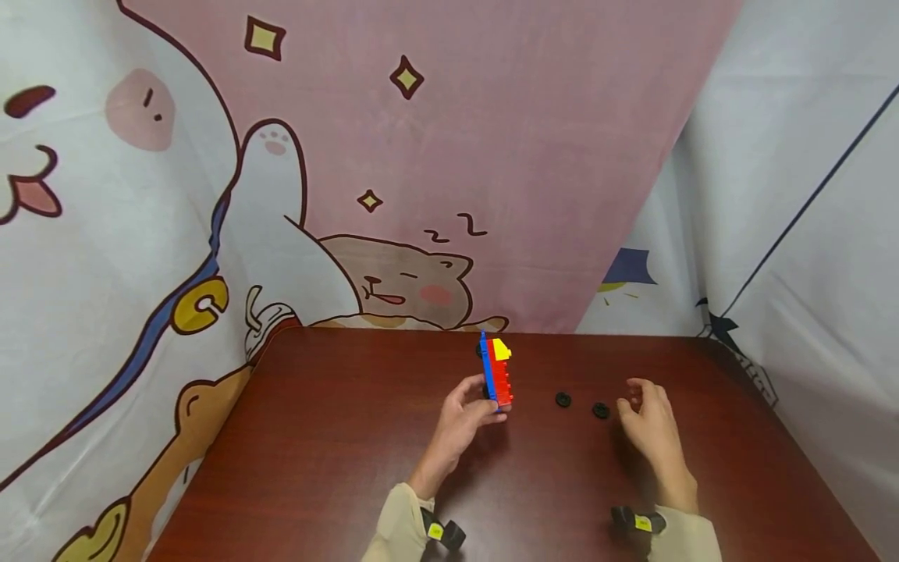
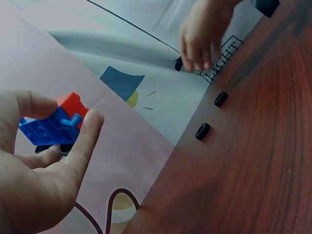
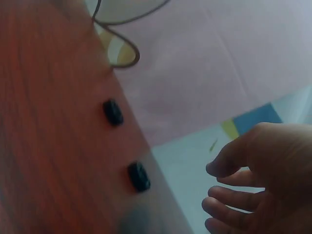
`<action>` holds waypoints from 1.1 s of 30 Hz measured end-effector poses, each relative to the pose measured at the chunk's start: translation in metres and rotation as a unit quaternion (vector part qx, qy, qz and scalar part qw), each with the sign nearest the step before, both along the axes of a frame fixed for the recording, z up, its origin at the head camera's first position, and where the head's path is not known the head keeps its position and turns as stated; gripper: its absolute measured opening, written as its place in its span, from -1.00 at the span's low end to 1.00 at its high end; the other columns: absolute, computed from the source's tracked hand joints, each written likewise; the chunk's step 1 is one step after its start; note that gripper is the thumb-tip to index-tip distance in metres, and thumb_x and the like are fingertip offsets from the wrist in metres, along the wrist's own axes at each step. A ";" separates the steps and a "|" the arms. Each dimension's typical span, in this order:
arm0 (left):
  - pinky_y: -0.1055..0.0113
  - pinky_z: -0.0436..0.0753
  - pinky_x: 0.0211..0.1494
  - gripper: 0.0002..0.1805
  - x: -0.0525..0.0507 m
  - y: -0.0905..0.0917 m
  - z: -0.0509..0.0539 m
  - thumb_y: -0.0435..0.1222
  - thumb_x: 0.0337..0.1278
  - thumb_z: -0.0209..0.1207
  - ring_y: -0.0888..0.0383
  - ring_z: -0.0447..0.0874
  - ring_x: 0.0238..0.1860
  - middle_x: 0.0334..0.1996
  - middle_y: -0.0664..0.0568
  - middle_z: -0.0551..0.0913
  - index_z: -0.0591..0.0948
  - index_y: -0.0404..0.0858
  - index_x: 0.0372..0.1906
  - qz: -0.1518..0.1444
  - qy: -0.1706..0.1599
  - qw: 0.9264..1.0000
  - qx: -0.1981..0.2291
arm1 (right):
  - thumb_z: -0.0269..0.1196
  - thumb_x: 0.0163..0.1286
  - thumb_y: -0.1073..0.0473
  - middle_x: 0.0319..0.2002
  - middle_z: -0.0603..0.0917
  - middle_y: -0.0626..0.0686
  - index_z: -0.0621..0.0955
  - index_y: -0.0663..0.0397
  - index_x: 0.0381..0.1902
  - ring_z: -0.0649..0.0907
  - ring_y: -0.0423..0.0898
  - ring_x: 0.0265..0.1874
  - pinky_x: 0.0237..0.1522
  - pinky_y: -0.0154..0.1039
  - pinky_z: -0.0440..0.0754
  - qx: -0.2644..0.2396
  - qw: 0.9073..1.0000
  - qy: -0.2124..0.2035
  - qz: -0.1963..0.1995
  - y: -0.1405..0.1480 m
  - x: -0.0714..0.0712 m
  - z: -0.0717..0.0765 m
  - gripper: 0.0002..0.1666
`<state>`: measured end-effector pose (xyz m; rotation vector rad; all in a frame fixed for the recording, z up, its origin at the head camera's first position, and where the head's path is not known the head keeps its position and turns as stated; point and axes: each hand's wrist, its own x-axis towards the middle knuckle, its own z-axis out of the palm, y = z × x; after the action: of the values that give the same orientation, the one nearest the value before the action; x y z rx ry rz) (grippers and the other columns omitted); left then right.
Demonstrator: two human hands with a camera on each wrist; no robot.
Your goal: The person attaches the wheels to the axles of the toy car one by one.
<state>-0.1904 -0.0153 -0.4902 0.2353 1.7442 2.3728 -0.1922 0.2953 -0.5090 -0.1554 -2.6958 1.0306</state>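
My left hand (image 1: 460,421) grips a small toy car (image 1: 497,375) built of blue, red and yellow plastic bricks. The car is held tilted above the table, its blue base toward the left. In the left wrist view a bare blue axle peg (image 2: 74,120) sticks out of the car's side, and dark wheels show partly behind the fingers. My right hand (image 1: 652,425) hovers over the table with its fingers loosely bent and nothing in them. Just left of it lies a black wheel (image 1: 600,410), with another black wheel (image 1: 563,400) a little farther left.
The dark red-brown table (image 1: 337,453) ends at the back against a printed cloth (image 1: 534,156) with cartoon animals. A white cloth (image 1: 808,234) hangs along the right side.
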 end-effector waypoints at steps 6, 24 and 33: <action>0.22 0.75 -0.07 -0.49 -0.001 0.000 -0.001 -0.47 0.21 0.14 -0.15 0.76 -0.05 0.07 -0.29 0.61 0.40 -0.44 0.28 0.005 -0.009 1.000 0.004 | 0.13 0.47 0.17 0.14 0.38 0.48 0.30 0.48 0.32 0.51 0.38 0.08 0.03 0.25 0.50 0.006 0.995 -0.085 0.042 0.012 -0.005 -0.020 -0.38; 0.20 0.74 -0.04 -0.47 0.000 -0.001 0.001 -0.43 0.22 0.24 -0.27 0.73 0.01 0.08 -0.30 0.61 0.42 -0.43 0.28 0.004 -0.031 0.999 0.011 | 0.23 0.39 0.19 0.15 0.44 0.49 0.49 0.40 0.19 0.40 0.41 0.14 0.13 0.33 0.38 0.079 0.993 -0.058 0.061 -0.004 -0.010 -0.042 -0.50; 0.21 0.75 -0.07 -0.48 0.000 -0.001 0.001 -0.44 0.22 0.24 -0.23 0.74 0.00 0.08 -0.30 0.62 0.43 -0.43 0.28 0.006 -0.033 0.999 0.014 | 0.21 0.41 0.20 0.02 0.52 0.31 0.55 0.34 0.15 0.58 0.14 -0.13 -0.18 -0.03 0.55 0.028 0.999 0.012 0.036 -0.009 -0.008 -0.016 -0.57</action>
<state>-0.1901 -0.0160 -0.4893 0.1490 1.6891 2.3862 -0.2000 0.2868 -0.5247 -0.0350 -2.7235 0.9696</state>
